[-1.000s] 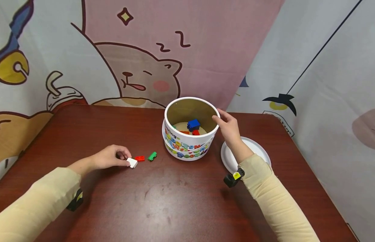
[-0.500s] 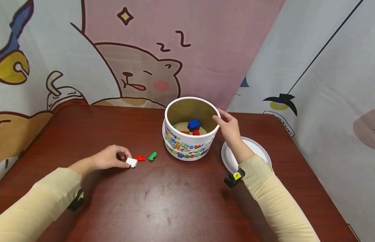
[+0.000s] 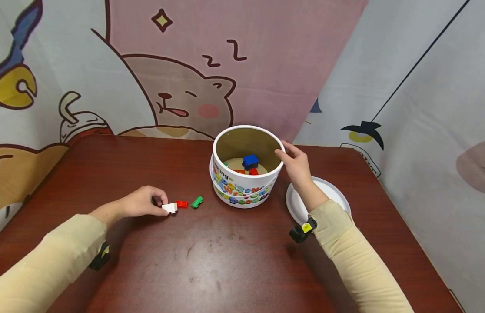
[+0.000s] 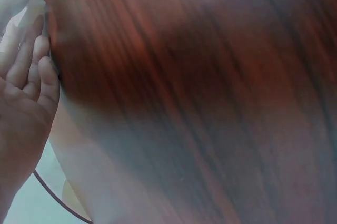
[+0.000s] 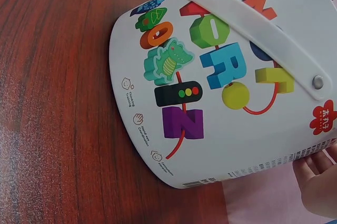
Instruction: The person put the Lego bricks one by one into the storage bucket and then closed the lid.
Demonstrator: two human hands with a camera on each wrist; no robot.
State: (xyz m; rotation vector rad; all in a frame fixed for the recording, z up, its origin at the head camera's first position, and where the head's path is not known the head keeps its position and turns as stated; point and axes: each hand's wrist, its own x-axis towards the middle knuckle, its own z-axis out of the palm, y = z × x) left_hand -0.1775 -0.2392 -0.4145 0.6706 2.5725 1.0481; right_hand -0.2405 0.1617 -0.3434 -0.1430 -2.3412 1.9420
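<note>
In the head view my left hand pinches a white toy brick between thumb and fingers, low over the table. Just beyond it lies a red brick, and a green brick sits a little to the right. My right hand grips the rim of a white printed bucket on its right side. Inside the bucket are a blue brick, a red brick and other pieces partly hidden by the wall. At the left wrist view's edge, the left hand is partly cut off.
A round white lid or plate lies right of the bucket, partly under the right forearm. The brown table ends at a cartoon-printed cloth behind. The bucket's white handle hangs against its side.
The white brick has turned in my left fingers and shifted slightly, so its side now faces the head camera. My right hand and the bucket stay put.
</note>
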